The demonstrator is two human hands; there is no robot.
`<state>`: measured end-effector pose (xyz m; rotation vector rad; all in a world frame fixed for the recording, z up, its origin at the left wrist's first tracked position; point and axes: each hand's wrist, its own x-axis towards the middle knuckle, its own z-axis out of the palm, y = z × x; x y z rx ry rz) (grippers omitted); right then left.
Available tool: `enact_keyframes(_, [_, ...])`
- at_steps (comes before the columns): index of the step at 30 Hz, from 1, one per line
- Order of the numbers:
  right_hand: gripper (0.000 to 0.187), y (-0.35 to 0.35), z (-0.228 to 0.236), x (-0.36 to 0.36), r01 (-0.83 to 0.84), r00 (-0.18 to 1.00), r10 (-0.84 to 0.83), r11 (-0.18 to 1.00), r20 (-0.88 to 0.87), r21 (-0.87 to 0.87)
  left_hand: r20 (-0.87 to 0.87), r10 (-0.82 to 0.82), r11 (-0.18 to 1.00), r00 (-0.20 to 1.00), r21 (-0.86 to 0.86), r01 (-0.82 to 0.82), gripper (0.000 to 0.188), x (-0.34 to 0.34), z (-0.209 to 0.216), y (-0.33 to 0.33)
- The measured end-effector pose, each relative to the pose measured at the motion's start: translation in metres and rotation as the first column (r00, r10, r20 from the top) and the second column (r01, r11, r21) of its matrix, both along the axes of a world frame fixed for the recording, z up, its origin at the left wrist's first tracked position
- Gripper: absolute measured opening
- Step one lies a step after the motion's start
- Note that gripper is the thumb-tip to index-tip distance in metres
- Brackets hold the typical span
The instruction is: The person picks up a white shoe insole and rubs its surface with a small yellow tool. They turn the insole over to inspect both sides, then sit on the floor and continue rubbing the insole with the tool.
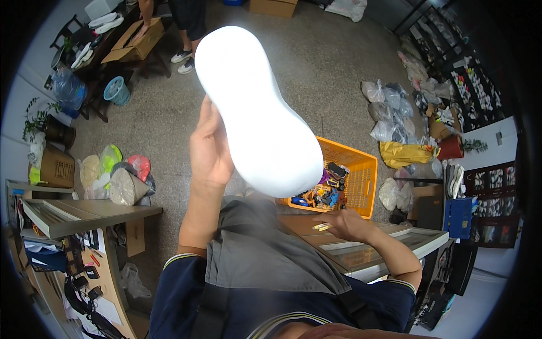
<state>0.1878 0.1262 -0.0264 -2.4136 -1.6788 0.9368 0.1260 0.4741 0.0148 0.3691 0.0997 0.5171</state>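
A white shoe sole (257, 113), smooth and overexposed, is held up before me, its long shape slanting from upper left to lower right. My left hand (212, 144) grips its left edge; some of the fingers are hidden behind it. Lower right, my right hand (350, 226) is closed on a small yellow-and-white stick-like tool (322, 226), whose exact kind I cannot make out. That hand is apart from the sole, over a brown panel with a pale frame (384, 254).
Beyond the sole stands an orange plastic crate (361, 189) holding several small colourful items. Bagged goods (389, 110) and a yellow sack (407, 153) lie at right. A blue bin (117, 91) stands at left. Another person's hand (142, 29) reaches to a cardboard box (135, 42).
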Motion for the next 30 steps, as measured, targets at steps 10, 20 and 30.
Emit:
enact_keyframes(10, [0.047, 0.000, 0.003, 0.000, -0.014, 1.000, 0.014, 0.999, 0.022, -0.033, 0.008, -0.014, 0.997, 1.000, 0.077, 0.013, 0.053, 0.000, -0.001, -0.001])
enact_keyframes(20, [0.049, -0.001, -0.005, -0.001, 0.036, 0.999, -0.035, 0.998, -0.031, 0.043, -0.147, 0.127, 0.969, 0.981, 0.228, -0.091, 0.056, 0.000, 0.003, -0.007])
enact_keyframes(30, [0.046, 0.000, -0.005, -0.001, 0.047, 0.999, -0.047, 0.999, -0.021, 0.001, 0.399, -0.172, 0.965, 0.900, -0.117, 0.237, 0.062, 0.007, -0.017, 0.014])
